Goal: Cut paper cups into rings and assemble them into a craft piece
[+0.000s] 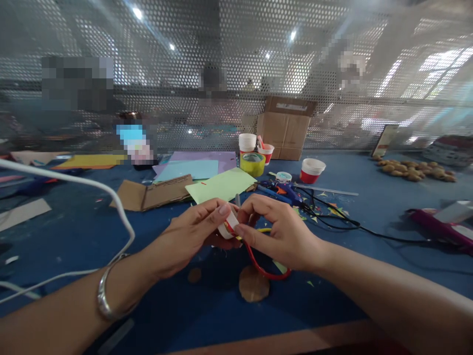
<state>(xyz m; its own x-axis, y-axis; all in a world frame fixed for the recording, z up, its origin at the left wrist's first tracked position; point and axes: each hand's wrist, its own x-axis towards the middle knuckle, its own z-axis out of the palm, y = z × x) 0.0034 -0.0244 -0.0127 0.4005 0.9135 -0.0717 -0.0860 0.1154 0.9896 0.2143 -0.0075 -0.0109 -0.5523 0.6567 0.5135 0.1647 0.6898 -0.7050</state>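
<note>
My left hand is closed around a white paper cup with red on its side, held above the table. My right hand is closed too, with thumb and forefinger pinching at the cup's right edge. Below the right hand curves a red loop, with a bit of yellow near the fingers. What the loop belongs to is hidden. A round brown cardboard disc lies on the table beneath, partly behind the loop, and a smaller brown disc lies to its left.
Behind my hands are green paper, folded cardboard, a roll of yellow tape and paper cups. A blue glue gun and black cable lie right, with a purple tool beyond. A white cable crosses left.
</note>
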